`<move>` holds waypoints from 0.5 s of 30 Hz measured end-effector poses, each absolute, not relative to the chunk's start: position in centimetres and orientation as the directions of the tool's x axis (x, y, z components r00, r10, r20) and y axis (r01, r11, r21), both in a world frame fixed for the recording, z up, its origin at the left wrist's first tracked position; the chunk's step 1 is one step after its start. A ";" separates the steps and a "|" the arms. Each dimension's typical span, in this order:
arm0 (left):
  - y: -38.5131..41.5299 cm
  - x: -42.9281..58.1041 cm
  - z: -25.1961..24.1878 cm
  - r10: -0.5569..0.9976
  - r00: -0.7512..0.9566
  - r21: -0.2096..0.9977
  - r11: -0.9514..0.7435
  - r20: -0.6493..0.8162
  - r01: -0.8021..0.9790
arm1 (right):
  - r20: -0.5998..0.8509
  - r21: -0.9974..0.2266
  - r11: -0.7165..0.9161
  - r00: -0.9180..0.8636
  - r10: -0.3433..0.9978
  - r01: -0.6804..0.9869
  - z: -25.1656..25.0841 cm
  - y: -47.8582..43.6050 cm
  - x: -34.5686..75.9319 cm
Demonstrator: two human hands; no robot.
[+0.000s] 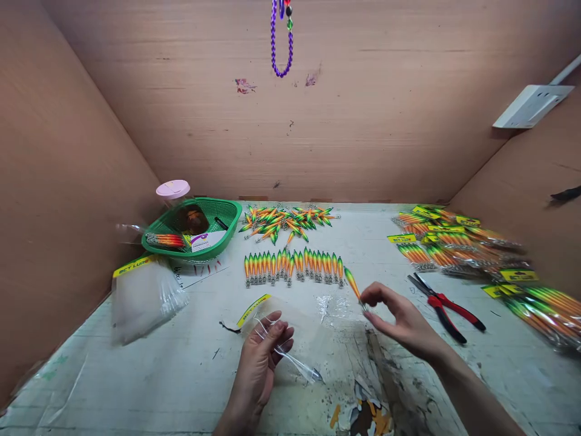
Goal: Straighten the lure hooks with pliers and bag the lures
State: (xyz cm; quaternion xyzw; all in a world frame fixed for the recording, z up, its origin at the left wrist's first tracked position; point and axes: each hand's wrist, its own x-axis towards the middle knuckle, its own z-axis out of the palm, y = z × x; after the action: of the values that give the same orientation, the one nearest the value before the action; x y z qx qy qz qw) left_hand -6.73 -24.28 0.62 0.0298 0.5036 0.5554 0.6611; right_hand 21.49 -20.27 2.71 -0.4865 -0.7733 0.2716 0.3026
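My left hand [267,351] is closed on a clear plastic bag [297,321] with a yellow printed header, held low over the table. Between the thumb and fingers of my right hand [399,318] is a squid jig [353,284], green, yellow and orange, pinched near its hook end and tilted. Just left of it, a row of similar squid jigs [294,266] lies side by side, tips pointing away from me. Behind that row is a loose heap of more jigs [285,221].
Red-handled pliers [447,306] lie right of my right hand. Filled packs of jigs [454,239] are piled at the right. At the left stand a green basket [218,245] and a stack of bags [145,300]. Wooden panels [290,139] enclose the table.
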 end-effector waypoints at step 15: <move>-25.0 -6.0 1.0 0.784 0.077 0.591 0.525 -0.616 -0.612 | 0.424 -0.248 0.781 -0.661 0.620 0.574 5.1 -26.0 14.1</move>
State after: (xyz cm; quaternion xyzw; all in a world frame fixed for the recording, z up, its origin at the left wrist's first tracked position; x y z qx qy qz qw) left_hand -6.03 -24.99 1.02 0.0892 0.4814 0.4791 0.7285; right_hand 14.09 -25.99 5.05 -0.3278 -0.9100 0.0461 0.2496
